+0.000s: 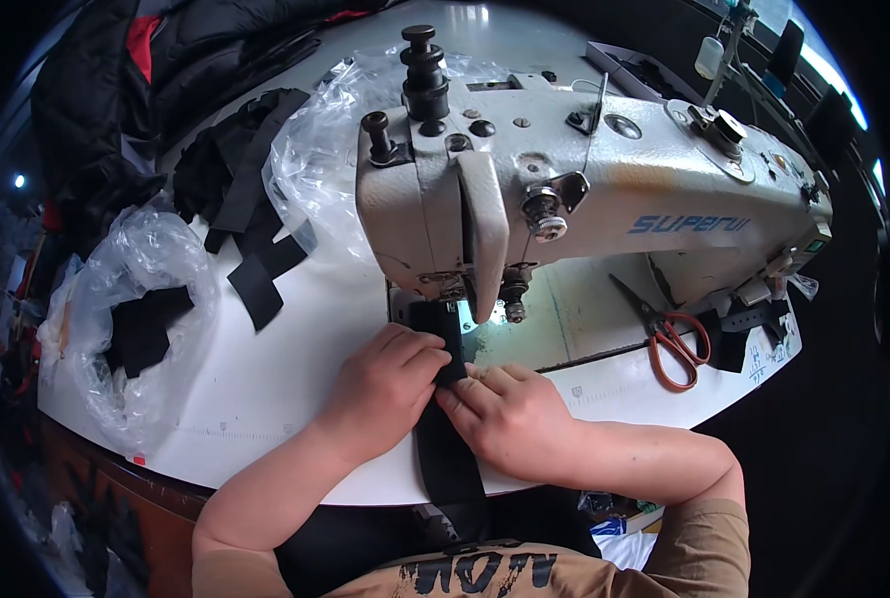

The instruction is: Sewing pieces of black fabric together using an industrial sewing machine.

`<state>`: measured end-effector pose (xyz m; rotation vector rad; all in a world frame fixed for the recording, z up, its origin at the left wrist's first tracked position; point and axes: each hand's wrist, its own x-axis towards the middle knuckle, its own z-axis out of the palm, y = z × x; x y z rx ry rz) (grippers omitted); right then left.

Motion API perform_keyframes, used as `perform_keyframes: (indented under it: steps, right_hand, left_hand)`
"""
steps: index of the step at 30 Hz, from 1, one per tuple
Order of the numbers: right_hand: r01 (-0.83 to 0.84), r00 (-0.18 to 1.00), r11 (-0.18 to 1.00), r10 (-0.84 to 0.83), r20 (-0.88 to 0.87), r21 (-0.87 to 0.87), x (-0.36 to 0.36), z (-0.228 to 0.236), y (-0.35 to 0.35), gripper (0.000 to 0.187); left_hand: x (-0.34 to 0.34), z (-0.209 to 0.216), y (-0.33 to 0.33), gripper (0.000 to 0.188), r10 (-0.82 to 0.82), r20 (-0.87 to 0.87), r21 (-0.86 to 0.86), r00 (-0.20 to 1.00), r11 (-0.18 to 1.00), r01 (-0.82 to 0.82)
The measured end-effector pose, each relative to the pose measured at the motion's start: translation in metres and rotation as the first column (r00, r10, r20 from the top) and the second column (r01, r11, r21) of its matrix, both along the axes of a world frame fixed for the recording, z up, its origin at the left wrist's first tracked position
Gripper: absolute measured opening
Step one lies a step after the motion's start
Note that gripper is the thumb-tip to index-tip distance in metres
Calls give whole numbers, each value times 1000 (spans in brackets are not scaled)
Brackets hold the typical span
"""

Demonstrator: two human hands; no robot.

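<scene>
A long black strap (447, 448) runs from my lap up over the white table edge to the foot of a white sewing machine (564, 189). My left hand (385, 384) presses on the strap's left side just before the presser foot (510, 304), fingers curled over it. My right hand (510, 409) pinches the strap from the right, fingertips touching those of the left hand. The strap's far end lies under the machine head and is partly hidden.
Red-handled scissors (669, 334) lie on the white table (265, 389) right of the needle. A pile of black strap pieces (245, 199) lies at the left rear, with clear plastic bags (131, 309) holding more black pieces. Dark clothing is heaped at the far left.
</scene>
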<state>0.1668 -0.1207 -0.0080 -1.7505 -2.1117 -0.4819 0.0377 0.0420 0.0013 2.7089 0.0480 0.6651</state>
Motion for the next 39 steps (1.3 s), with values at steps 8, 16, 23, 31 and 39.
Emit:
perform_keyframes:
  steps: [8,16,23,31,39]
  right_hand:
    - [-7,1000,999,7,6,-33,-1,3,-1,32]
    - [21,999,999,-20,28,-31,-3,-1,-1,33]
    - [5,998,1000,-4,67,-22,-3,1,0,35]
    - [-33,994,999,36,106,-28,-2,4,3,38]
    - [-32,994,999,35,101,-39,-2,1,3,39]
  left_hand:
    - [5,-4,4,31,34,43,0,998,999,-34]
    - [12,-9,10,25,46,75,65,996,997,-51]
    - [15,-14,15,24,56,57,116,997,991,-62]
    - [15,-13,16,25,53,40,125,998,990,-58]
    - [16,-14,17,27,46,31,128,998,991,-49]
